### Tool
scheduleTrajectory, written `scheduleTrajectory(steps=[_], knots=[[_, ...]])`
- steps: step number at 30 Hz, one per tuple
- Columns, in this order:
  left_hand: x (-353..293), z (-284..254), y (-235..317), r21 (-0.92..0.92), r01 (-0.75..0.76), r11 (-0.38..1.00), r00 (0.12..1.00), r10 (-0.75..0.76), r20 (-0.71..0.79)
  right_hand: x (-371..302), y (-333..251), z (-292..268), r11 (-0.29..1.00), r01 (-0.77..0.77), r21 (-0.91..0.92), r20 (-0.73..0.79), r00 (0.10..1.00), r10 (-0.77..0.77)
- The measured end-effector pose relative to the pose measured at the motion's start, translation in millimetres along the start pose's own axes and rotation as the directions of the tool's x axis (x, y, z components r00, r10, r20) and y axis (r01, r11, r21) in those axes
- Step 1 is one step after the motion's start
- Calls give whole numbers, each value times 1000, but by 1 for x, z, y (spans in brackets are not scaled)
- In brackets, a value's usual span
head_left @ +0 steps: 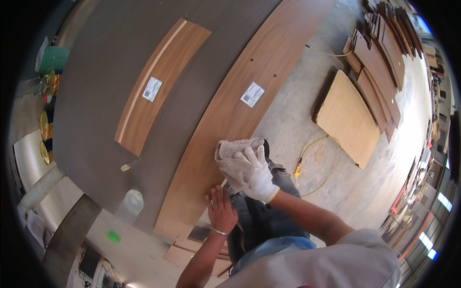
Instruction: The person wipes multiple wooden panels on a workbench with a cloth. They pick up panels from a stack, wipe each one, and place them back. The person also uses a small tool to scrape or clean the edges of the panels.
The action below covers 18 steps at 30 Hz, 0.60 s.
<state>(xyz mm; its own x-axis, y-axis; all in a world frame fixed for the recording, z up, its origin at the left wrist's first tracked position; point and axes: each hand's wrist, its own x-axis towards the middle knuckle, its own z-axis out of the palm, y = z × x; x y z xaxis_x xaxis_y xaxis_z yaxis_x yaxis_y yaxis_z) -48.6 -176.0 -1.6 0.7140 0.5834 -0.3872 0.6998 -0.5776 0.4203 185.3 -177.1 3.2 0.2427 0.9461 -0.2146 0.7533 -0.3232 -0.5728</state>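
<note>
A long brown wooden board (225, 115) with a white label and two small holes lies along the near edge of a dark grey tabletop (103, 77). My right hand (254, 176), in a white knitted glove, presses a pale folded cloth (230, 150) on the board's near edge. Lower down, my bare left hand (222, 211) rests with its fingers stretched out on the same edge, a bracelet on the wrist. Farther left, a shorter brown wooden piece (165, 84) with a light strip and a label lies on the tabletop.
A clear bottle (130, 204) and a small pale object (126, 167) are near the tabletop's lower left. Several cans (46, 126) stand beyond its left side. On the concrete floor at right are a yellow air gun (298, 170) with a hose, a tan panel (348, 120) and stacked boards (379, 62).
</note>
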Motion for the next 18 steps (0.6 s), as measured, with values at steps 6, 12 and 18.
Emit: scheduleTrajectory(steps=[6,12,18], knots=[[101,-37,-5,169,-353,920,935,352,36,51,59,-51,986,82,-142,-161,981,-104],[191,-54,22,264,-570,778,816,575,67,133,160,-124,993,-75,-87,-398,917,34],[202,-47,54,233,-301,925,954,294,65,211,275,-201,983,-181,-10,-486,860,153]])
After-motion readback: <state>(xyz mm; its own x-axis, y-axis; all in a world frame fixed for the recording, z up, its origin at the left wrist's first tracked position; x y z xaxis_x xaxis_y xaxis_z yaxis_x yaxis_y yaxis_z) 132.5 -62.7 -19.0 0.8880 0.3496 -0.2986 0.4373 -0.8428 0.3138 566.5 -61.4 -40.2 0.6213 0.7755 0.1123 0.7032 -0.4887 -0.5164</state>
